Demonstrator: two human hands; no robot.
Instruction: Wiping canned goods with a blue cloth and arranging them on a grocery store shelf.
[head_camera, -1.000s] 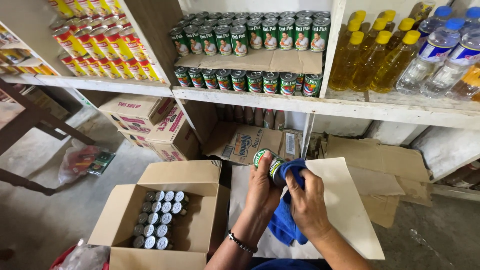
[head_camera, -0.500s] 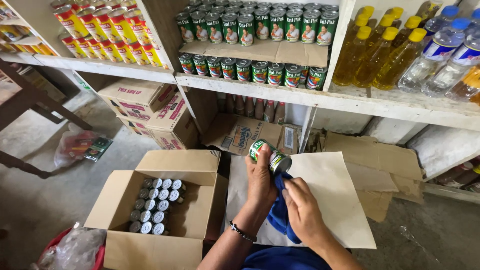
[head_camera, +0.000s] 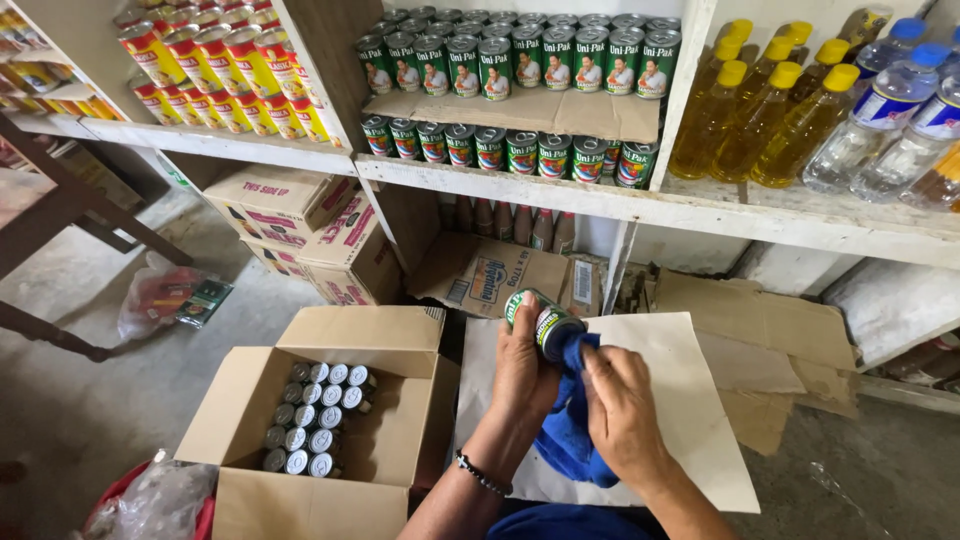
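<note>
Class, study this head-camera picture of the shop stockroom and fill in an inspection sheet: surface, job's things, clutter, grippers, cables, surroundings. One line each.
Surface: pale cardboard sheet lying on the concrete floor under both hands.
Job's things: green-labelled can held on its side; blue cloth against its end; open carton partly filled with upright cans.
Clutter: flattened cardboard to the right; plastic bag on the floor to the left.
Grippers: left hand has a closed grip on the can; right hand presses the cloth.
Cables: nothing seen.
Surroundings: shelf with canned goods, yellow oil bottles and water bottles.
</note>
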